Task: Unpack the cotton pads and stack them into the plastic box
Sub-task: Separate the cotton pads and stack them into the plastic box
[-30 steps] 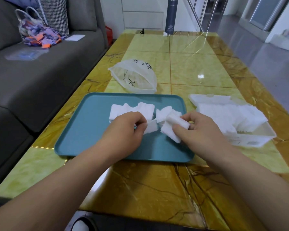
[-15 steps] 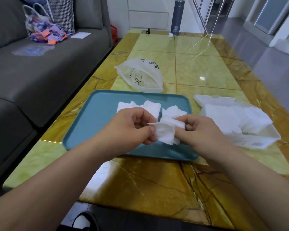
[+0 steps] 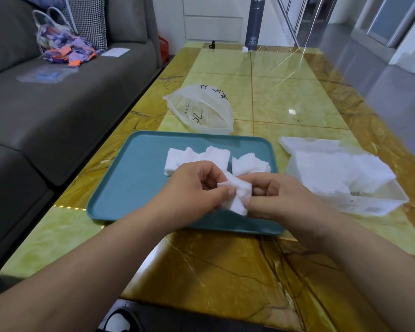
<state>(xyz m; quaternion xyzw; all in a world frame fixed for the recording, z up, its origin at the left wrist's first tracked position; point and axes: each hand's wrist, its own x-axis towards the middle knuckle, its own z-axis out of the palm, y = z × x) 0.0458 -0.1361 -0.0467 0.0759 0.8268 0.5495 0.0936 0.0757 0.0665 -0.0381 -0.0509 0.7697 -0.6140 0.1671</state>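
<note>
Both hands hold a small bunch of white cotton pads (image 3: 237,194) above the near part of a teal tray (image 3: 132,180). My left hand (image 3: 197,188) pinches the bunch from the left, and my right hand (image 3: 280,197) pinches it from the right. More loose cotton pads (image 3: 197,155) lie in two heaps on the tray behind my hands. To the right stands the clear plastic box (image 3: 379,204), with white pads (image 3: 333,171) piled in it and its lid open at the back.
An emptied clear plastic bag (image 3: 201,109) with black print lies behind the tray. A dark flask (image 3: 254,25) stands at the table's far end. A grey sofa (image 3: 58,104) runs along the left, with a colourful bag on it.
Both hands rose off the tray and came together, gathering the pads into one bunch held between them. The view shifted slightly.
</note>
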